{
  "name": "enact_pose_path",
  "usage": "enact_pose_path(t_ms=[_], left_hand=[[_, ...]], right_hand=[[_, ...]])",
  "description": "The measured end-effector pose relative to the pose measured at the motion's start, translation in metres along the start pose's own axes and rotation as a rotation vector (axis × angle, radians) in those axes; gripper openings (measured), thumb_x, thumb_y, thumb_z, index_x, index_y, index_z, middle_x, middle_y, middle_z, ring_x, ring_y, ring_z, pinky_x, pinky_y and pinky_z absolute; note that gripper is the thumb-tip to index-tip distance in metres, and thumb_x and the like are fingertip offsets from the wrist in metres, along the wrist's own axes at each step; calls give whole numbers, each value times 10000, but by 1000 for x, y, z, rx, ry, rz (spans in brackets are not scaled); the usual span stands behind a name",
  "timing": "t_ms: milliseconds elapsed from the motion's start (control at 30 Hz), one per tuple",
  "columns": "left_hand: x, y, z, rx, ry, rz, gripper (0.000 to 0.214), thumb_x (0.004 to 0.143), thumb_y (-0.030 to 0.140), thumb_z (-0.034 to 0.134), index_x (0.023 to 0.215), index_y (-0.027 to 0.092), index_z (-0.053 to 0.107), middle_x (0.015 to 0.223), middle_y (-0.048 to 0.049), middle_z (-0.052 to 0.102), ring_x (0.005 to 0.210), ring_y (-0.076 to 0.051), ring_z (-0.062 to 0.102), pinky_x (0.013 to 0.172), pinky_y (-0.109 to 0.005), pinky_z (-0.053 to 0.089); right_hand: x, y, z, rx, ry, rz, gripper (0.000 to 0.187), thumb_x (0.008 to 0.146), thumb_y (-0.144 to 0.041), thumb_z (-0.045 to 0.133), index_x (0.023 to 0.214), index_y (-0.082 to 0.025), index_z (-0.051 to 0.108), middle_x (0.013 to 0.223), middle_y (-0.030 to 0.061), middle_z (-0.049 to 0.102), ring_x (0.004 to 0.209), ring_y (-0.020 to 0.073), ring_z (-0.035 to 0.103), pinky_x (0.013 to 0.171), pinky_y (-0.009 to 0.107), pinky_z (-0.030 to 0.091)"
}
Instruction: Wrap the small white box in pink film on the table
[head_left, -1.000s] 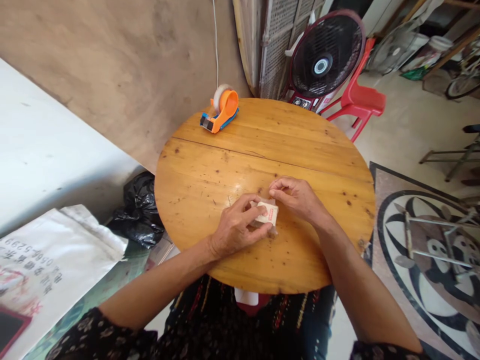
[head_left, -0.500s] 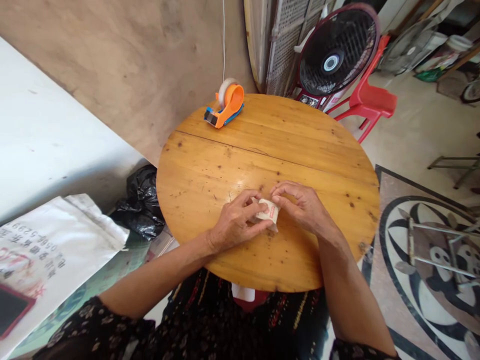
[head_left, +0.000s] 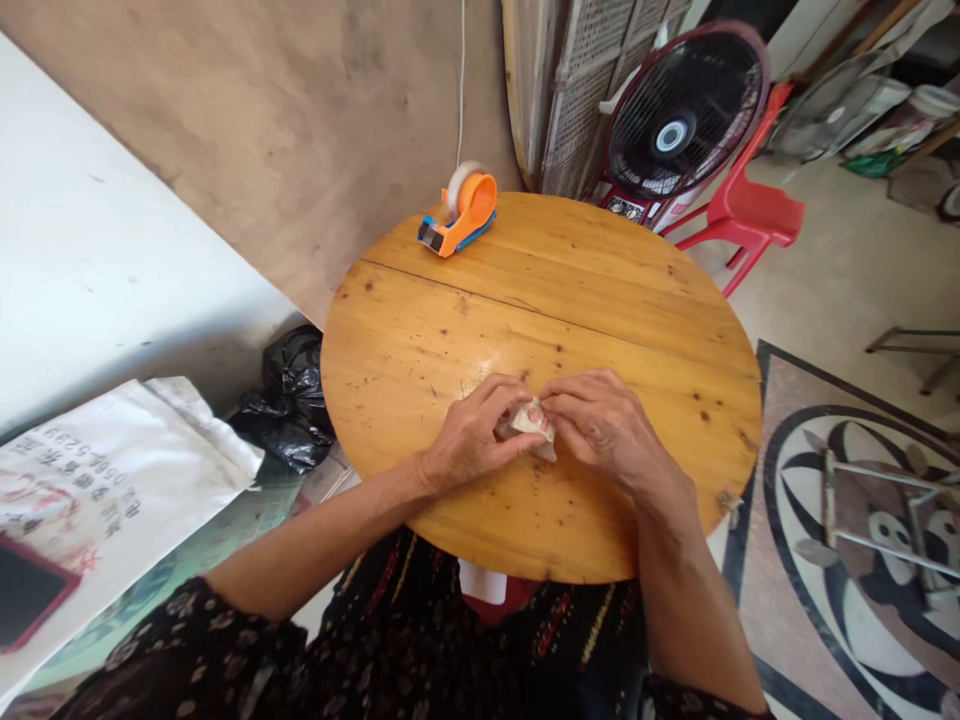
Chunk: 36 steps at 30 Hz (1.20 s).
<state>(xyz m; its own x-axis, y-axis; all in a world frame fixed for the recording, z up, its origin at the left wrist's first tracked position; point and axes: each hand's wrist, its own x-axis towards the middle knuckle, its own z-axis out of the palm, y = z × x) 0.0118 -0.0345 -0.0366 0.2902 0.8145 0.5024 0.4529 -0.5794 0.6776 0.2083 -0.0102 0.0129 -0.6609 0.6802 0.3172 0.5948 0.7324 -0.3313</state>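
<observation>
A small pale packet with red print point(head_left: 531, 420) is between my two hands, over the near half of the round wooden table point(head_left: 420, 330). My left hand point(head_left: 480, 432) grips it from the left, thumb along the near side and fingers on the far side. At its upper right edge, the fingers of my right hand point(head_left: 596, 420) are pinched together against the packet. Its underside and part of its far side are hidden by my fingers.
An orange and blue tape dispenser point(head_left: 461, 210) stands at the table's far left edge. Behind the table are a fan point(head_left: 679, 115) and a red chair point(head_left: 754, 205). A black plastic bag point(head_left: 289, 400) and a white printed sack point(head_left: 127, 470) lie to the left.
My right hand has moved in to the packet and closed on its upper right edge. The packet's top now looks tilted or folded. The whole view has shifted slightly.
</observation>
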Motion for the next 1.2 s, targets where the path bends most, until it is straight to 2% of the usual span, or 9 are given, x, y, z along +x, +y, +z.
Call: enact_pose_path(t_ms=[167, 300, 400, 467, 600, 733, 833, 967, 1200], left_hand=[[1, -1, 0, -15, -19, -17, 446, 812, 374, 687, 1188, 195, 527, 1085, -95, 597, 997, -188, 596, 817, -307, 543], [1, -4, 1, 12, -26, 43, 351, 835, 343, 668, 1141, 186, 600, 1091, -103, 581, 981, -182, 601, 825, -311, 536], [0, -5, 2, 20, -14, 64, 274, 834, 330, 669, 1058, 174, 646, 1095, -110, 568, 918, -168, 613, 778, -304, 543], [0, -6, 3, 23, -11, 73, 263, 836, 333, 665, 1048, 177, 654, 1097, -110, 565, 897, -161, 613, 757, -299, 547], [-1, -7, 3, 42, 8, 99, 240, 847, 345, 651, 1028, 188, 662, 1082, -101, 568, 818, -135, 599, 701, -279, 546], [-1, -9, 3, 62, 26, 129, 228, 844, 342, 657, 1005, 180, 664, 1096, -101, 558, 769, -115, 567, 684, -272, 540], [-2, -10, 3, 78, 29, 141, 229, 839, 344, 665, 1000, 181, 663, 1129, -105, 547, 778, -113, 561, 688, -269, 539], [-3, -11, 4, 87, 32, 141, 245, 835, 350, 671, 1010, 180, 661, 1159, -110, 542, 762, -105, 562, 675, -260, 544], [-3, -11, 6, 87, 31, 140, 241, 838, 380, 665, 984, 188, 664, 1164, -108, 546, 787, -114, 581, 705, -278, 556]], right_hand=[[-2, -1, -1, -33, 4, -55, 186, 827, -149, 554, 850, -251, 708, 1039, 39, 699, 979, 221, 603, 899, 395, 394], [-5, 0, -5, 84, 81, -44, 174, 809, -160, 579, 857, -257, 714, 1106, 51, 656, 1062, 238, 577, 935, 427, 402], [-9, 4, -14, 254, 215, 99, 146, 824, -187, 571, 847, -250, 701, 1070, 57, 631, 1020, 223, 596, 907, 411, 444], [-11, 8, -19, 347, 245, 215, 127, 835, -222, 570, 879, -247, 687, 1048, 57, 622, 1002, 216, 605, 908, 400, 459], [-15, 22, -19, 390, 58, 277, 185, 824, -287, 603, 991, -231, 663, 1081, 59, 641, 1028, 220, 606, 938, 390, 457], [-18, 30, -8, 327, -138, 335, 512, 785, -437, 669, 1241, -223, 578, 1258, 102, 607, 1095, 253, 601, 927, 417, 485], [-17, 28, -2, 301, -178, 330, 682, 730, -513, 710, 1321, -228, 526, 1282, 115, 608, 1130, 283, 597, 956, 459, 478], [-14, 22, 0, 317, -144, 296, 541, 773, -465, 688, 1252, -234, 590, 1213, 78, 661, 1096, 260, 627, 971, 427, 482], [-10, 19, -3, 375, -136, 189, 295, 832, -385, 649, 1099, -260, 648, 1078, 24, 704, 968, 199, 662, 852, 328, 522]])
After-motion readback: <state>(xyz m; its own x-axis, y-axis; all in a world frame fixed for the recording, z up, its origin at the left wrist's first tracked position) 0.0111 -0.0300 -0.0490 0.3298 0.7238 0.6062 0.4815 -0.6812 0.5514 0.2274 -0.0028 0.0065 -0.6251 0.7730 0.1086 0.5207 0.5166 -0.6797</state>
